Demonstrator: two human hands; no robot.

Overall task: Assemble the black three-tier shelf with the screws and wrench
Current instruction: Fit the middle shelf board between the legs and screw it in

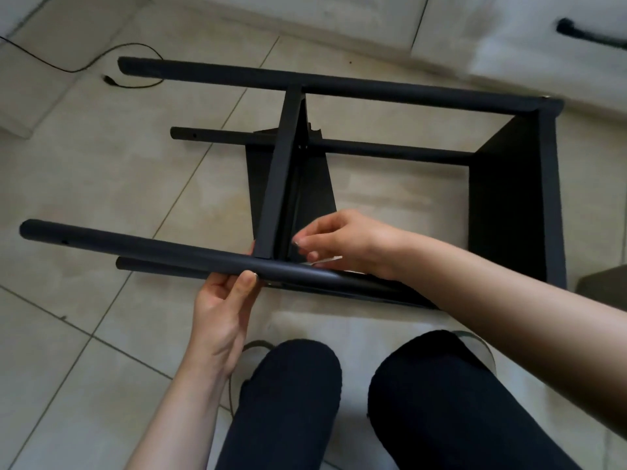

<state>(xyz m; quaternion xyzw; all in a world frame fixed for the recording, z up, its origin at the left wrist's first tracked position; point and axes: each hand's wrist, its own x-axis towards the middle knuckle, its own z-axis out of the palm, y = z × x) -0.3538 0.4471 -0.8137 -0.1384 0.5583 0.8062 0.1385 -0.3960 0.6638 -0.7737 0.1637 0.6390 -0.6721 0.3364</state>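
On the floor (101, 184): black shelf frame (509, 198) lying sideways, its right end cut off.
Left hand (227, 300): grips near pole (152, 252).
Right hand (342, 242): fingertips pinched at middle tier (281, 171); held item too small to tell.

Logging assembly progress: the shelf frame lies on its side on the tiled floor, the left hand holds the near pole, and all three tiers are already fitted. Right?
Not quite. The head view shows only two tiers fitted: the middle panel and the end panel. The rest holds: the shelf frame lies on its side on the tiled floor, and the left hand holds the near pole.
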